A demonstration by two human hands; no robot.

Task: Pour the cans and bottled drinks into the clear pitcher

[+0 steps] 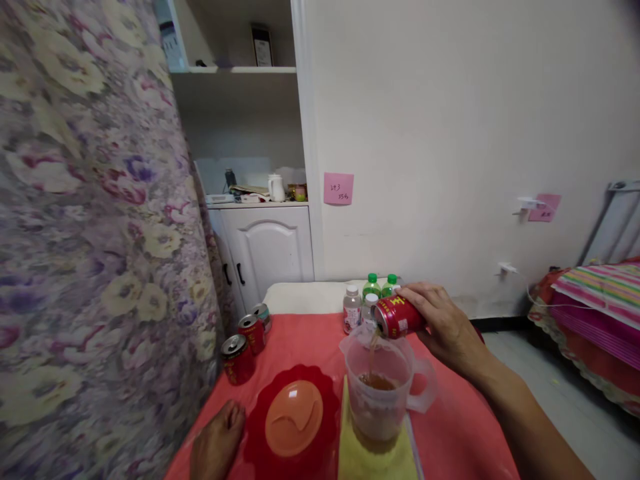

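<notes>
A red drink can (399, 317) lies tilted in my right hand (439, 323), its mouth over the rim of a clear plastic measuring jug (376, 393). A thin brown stream falls from the can into the jug, where brown liquid has gathered. Under the jug is a folded yellow cloth (363, 460). My left hand (219, 440) rests curled at the table's left edge, its fingers closed with nothing seen in them. Beside it lies a red scalloped plate (327, 407) with an orange round lid-like disc (293, 419) on top.
Two red cans (239, 360) and a teal-topped can (262, 317) stand at the table's left edge. Behind the jug are clear bottles (352, 310) and green-capped bottles (371, 285). A floral curtain (100, 233) hangs on the left; a bed (595, 320) is at right.
</notes>
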